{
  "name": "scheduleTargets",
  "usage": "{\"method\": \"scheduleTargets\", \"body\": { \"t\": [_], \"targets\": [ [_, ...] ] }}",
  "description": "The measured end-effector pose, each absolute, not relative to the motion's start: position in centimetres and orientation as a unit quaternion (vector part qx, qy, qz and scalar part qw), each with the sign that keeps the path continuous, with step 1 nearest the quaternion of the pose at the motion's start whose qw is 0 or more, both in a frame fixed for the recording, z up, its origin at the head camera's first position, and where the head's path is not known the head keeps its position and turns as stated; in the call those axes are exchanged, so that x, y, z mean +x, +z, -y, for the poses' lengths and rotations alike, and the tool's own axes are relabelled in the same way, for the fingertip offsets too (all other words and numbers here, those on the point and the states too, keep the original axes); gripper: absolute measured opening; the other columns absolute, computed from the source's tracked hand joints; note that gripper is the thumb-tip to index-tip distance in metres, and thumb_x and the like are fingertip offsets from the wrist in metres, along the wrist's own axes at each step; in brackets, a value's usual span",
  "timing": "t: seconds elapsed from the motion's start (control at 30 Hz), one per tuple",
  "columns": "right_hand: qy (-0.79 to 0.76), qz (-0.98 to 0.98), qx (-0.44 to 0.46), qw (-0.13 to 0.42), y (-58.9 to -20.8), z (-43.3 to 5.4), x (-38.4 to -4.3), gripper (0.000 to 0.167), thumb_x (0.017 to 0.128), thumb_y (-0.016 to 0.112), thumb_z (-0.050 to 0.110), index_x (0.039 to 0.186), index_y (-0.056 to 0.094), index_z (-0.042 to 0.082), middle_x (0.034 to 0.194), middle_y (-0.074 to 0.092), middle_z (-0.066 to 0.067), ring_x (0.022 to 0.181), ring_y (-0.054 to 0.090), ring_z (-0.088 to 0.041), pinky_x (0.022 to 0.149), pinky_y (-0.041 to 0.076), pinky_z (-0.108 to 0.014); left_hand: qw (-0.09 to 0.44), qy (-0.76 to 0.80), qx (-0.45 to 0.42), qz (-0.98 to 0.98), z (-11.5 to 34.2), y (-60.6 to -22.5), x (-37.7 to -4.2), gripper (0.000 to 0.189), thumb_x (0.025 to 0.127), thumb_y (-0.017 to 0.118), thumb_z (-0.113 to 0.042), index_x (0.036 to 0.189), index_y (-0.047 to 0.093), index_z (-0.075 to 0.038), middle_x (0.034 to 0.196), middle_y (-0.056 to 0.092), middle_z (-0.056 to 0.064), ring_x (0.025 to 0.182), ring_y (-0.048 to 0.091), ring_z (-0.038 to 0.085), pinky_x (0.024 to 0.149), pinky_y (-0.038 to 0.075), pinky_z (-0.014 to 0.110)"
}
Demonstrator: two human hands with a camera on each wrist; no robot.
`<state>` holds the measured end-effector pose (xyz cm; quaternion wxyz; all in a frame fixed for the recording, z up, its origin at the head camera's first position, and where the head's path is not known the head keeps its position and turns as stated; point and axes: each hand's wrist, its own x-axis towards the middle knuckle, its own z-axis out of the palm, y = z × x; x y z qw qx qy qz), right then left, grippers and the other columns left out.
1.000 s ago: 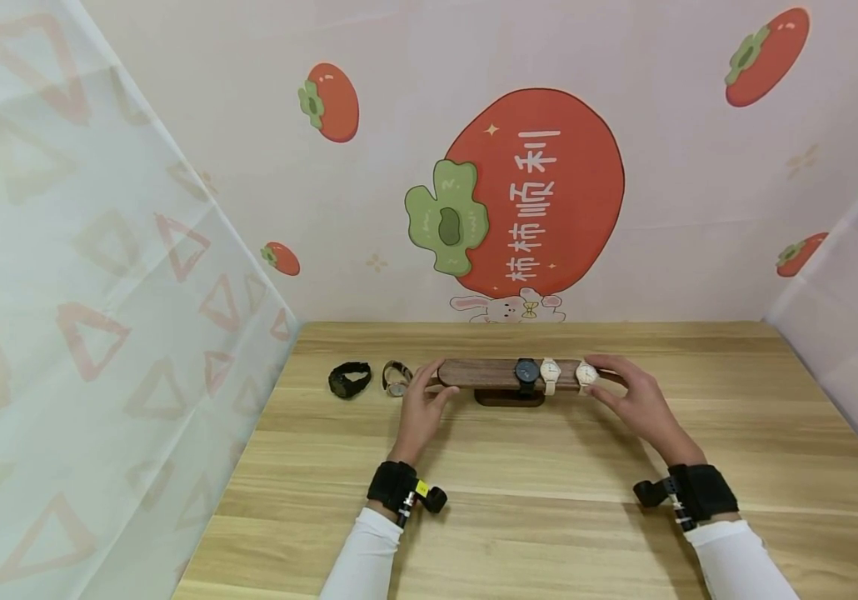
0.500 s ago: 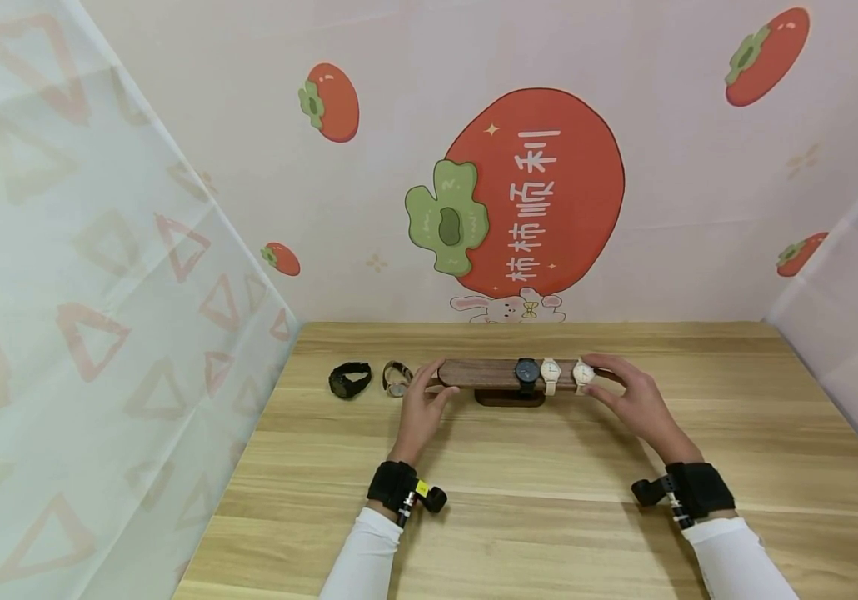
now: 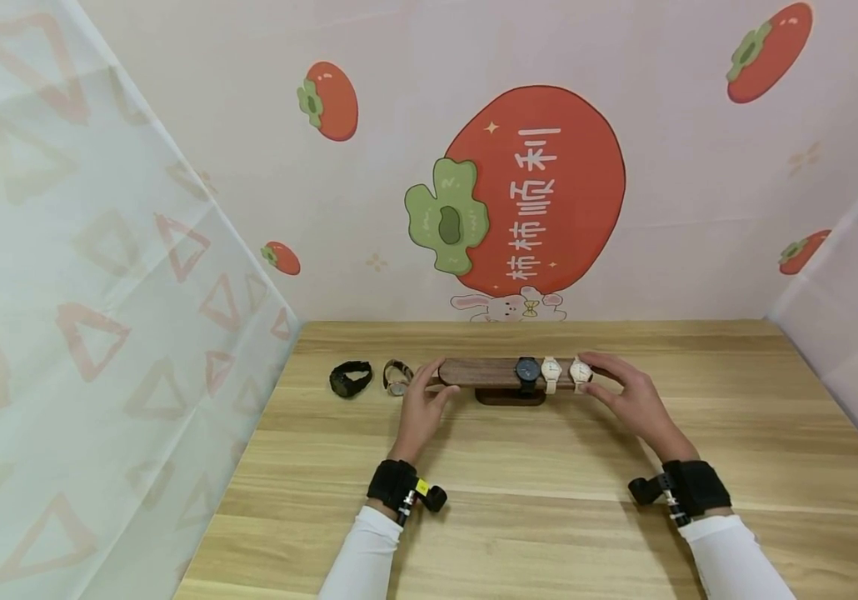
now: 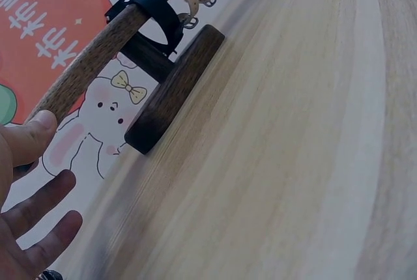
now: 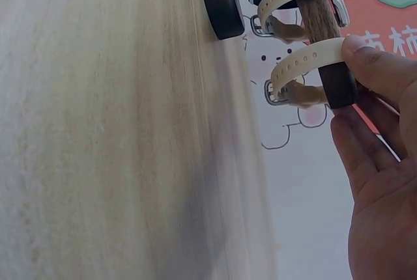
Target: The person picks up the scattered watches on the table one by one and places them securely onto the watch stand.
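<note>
A dark wooden watch stand (image 3: 474, 372) holds a black watch (image 3: 527, 370) and two white watches on its bar. My left hand (image 3: 417, 421) grips the bar's left end; in the left wrist view its thumb lies on the wood and two fingers are extended below. At the other end my right hand (image 3: 637, 404) pinches the outer white watch (image 3: 581, 372), which is looped round the bar with its strap buckled. In the right wrist view the thumb presses that pale strap (image 5: 306, 62). The inner white watch (image 3: 551, 371) sits beside the black one, close to the outer watch.
Left of the stand, a black watch (image 3: 350, 380) and a gold-cased watch with a dark strap (image 3: 396, 383) lie on the wooden table (image 3: 519, 517). The second is close to my left hand. A printed wall covering (image 3: 369, 217) rises behind the table's back edge.
My right hand has moved slightly left, sliding the outer white watch along the bar from near its right end toward the inner white watch. The left hand has kept its place.
</note>
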<state>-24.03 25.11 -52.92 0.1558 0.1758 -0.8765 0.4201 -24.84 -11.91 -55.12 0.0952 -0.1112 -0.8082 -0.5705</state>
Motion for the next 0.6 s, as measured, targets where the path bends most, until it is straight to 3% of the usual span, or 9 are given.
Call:
{"method": "scheduleTargets", "body": {
  "t": [0.07,0.27,0.4,0.5,0.6],
  "targets": [
    [0.422,0.877,0.172,0.153,-52.91,-25.09,-24.03,0.051,0.095,0.081,0.01,0.144,0.067,0.01,0.144,0.067,-0.017,0.122,0.045,0.025,0.103,0.038,0.003,0.095,-0.57,-0.111,0.809,11.87,-55.17,-24.9,0.06,0.1,0.074,-0.018,0.157,0.054,-0.02,0.159,0.052,0.013,0.128,0.062,0.034,0.105,0.058,0.05],
    [0.43,0.877,0.163,0.14,-52.91,-25.07,-24.05,0.05,0.097,0.08,0.014,0.145,0.067,0.013,0.146,0.066,-0.014,0.123,0.052,0.016,0.104,0.041,-0.002,0.095,-0.57,-0.109,0.809,11.79,-55.1,-24.86,0.061,0.1,0.075,-0.018,0.157,0.054,-0.021,0.16,0.052,0.012,0.129,0.062,0.033,0.105,0.058,0.05],
    [0.431,0.877,0.164,0.137,-52.98,-25.01,-24.14,0.051,0.097,0.08,0.014,0.146,0.066,0.013,0.146,0.066,-0.014,0.125,0.054,0.012,0.109,0.053,-0.025,0.1,-0.57,-0.113,0.808,11.76,-55.12,-24.9,0.06,0.1,0.074,-0.02,0.156,0.055,-0.021,0.159,0.053,0.012,0.127,0.062,0.033,0.104,0.058,0.05],
    [0.43,0.876,0.168,0.137,-52.99,-24.9,-24.17,0.051,0.097,0.08,0.015,0.146,0.066,0.013,0.146,0.067,-0.015,0.123,0.052,0.015,0.108,0.054,-0.044,0.101,-0.567,-0.111,0.81,11.75,-55.19,-24.95,0.06,0.1,0.074,-0.02,0.156,0.055,-0.019,0.158,0.053,0.012,0.126,0.063,0.033,0.103,0.059,0.05],
    [0.433,0.874,0.171,0.139,-53.01,-24.82,-24.17,0.051,0.097,0.08,0.015,0.146,0.066,0.013,0.146,0.066,-0.015,0.122,0.05,0.019,0.107,0.053,-0.048,0.099,-0.566,-0.109,0.811,11.75,-55.23,-25.0,0.06,0.1,0.075,-0.019,0.156,0.054,-0.014,0.158,0.054,0.012,0.124,0.064,0.032,0.102,0.059,0.049]
  ]
}}
